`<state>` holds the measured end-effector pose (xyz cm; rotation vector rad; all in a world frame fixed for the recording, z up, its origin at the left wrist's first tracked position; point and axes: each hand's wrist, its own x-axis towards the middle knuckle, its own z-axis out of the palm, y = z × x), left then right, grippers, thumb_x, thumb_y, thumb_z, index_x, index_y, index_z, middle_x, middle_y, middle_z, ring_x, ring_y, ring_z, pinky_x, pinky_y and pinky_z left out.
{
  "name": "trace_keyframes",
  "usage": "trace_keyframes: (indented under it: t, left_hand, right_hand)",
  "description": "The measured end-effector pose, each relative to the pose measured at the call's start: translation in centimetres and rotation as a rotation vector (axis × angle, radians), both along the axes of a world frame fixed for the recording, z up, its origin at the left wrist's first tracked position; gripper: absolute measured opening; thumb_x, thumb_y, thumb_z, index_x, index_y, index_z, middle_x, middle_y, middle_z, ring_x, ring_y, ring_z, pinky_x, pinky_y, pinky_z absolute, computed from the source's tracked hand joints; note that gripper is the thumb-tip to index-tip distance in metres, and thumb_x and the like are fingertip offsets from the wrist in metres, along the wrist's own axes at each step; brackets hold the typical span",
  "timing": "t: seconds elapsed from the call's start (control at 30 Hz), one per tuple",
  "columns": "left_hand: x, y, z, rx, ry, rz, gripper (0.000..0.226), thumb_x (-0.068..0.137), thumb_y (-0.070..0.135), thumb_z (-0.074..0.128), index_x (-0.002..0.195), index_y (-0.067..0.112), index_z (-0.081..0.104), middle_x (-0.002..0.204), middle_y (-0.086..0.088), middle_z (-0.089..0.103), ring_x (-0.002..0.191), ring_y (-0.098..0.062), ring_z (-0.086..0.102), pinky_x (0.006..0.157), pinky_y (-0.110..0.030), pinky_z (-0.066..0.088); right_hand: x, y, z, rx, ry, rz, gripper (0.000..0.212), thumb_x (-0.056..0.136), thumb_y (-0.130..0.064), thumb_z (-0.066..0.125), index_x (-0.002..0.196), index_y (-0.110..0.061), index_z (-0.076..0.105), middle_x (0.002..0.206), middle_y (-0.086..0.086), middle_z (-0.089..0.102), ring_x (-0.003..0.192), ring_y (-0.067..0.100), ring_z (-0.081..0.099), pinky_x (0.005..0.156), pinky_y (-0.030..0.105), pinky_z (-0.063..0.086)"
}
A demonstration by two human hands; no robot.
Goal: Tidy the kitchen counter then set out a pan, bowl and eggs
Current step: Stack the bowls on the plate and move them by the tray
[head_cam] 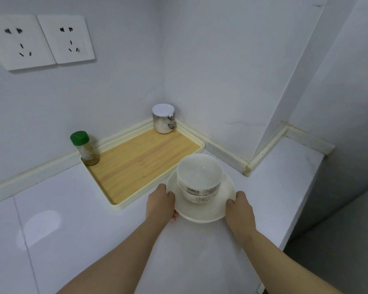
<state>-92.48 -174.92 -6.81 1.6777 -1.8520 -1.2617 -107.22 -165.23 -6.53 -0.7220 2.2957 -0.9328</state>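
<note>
White plate [202,216] with stacked bowls [200,172] is just beside the tray [116,206], over the bench [83,209], possibly lifted, hard to tell. Left grip [160,200] and right grip [239,205] each clasp its rim; keep it level and slow, or those bowls slide.

Lower bowl [200,198] mostly hidden by upper bowl [200,170], label [193,190] unreadable

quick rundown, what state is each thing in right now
plate, gripped at both rims by the left hand and right hand
bowls, two nested, upright, top one empty, on the plate
spice jar, upright, green cap on, on the tray
glass jar, lid on, part full of white powder
sockets, nothing plugged in
</note>
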Motion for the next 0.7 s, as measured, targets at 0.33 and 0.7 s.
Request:
trace_keyframes:
  t: [0.33, 0.7]
  left_hand:
    - [6.8, 2.5, 3.8, -0.083, 0.103, 0.175, 0.013, 0.089, 0.005, 0.035, 0.091, 0.004, 0.048, 0.061, -0.012, 0.06, 0.044, -0.02, 0.057, 0.045, -0.03, 0.054]
    - [21.2, 4.8, 5.6, -0.154, 0.062, 0.445, 0.012, 0.088, 0.003, 0.034, 0.081, 0.006, 0.043, 0.057, -0.013, 0.057, 0.03, -0.013, 0.048, 0.033, -0.02, 0.042]
  right_hand:
    - [5.3, -0.4, 3.5, -0.046, 0.08, 0.111, 0.009, 0.092, -0.01, 0.034, 0.098, -0.008, 0.04, 0.075, 0.001, 0.046, 0.074, 0.024, 0.05, 0.063, 0.032, 0.037]
    - [18.3, -2.8, 4.3, -0.114, 0.022, 0.371, 0.016, 0.092, -0.009, 0.036, 0.104, -0.003, 0.045, 0.095, 0.015, 0.055, 0.089, 0.033, 0.053, 0.071, 0.035, 0.039]
